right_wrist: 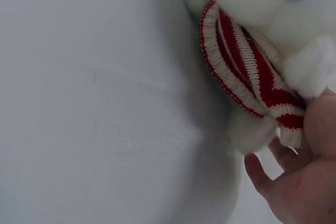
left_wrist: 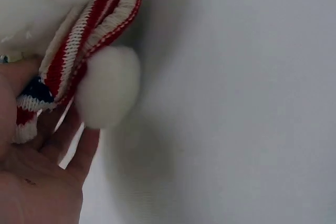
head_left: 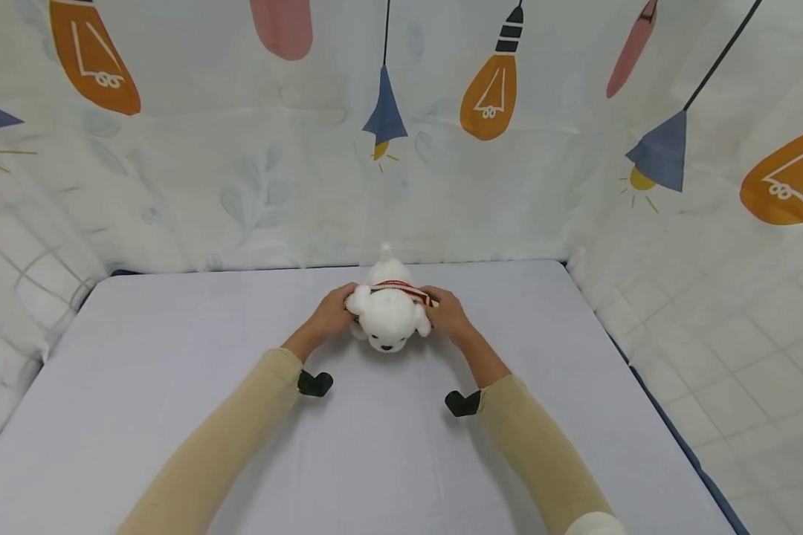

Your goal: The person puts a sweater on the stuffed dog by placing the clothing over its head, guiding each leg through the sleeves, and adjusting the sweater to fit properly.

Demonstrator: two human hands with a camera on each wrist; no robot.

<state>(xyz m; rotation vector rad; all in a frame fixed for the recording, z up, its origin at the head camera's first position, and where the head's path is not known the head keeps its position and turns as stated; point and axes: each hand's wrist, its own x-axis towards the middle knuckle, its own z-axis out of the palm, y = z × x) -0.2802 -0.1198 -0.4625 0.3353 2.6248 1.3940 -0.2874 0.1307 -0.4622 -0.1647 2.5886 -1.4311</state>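
Observation:
A white plush dog point(head_left: 389, 321) is at the far middle of the table, its dark nose toward me. It wears a knitted sweater point(right_wrist: 241, 61) with red and white stripes. My left hand point(head_left: 333, 310) grips its side at left; in the left wrist view the fingers point(left_wrist: 86, 148) curl behind a striped sleeve and a round white paw point(left_wrist: 108, 87). From the other side my right hand point(head_left: 447, 313) holds it, with the thumb at a sleeve in the right wrist view and fingertips point(right_wrist: 256, 169) beside a white paw point(right_wrist: 253, 134). The dog's underside is hidden from the head view.
A pale cloth covers the table point(head_left: 174, 357). Behind it hangs a white curtain point(head_left: 294, 200) printed with lamps and bulbs, close to the table's back edge. Black wrist pieces point(head_left: 316, 383) stick out inward from both sleeves.

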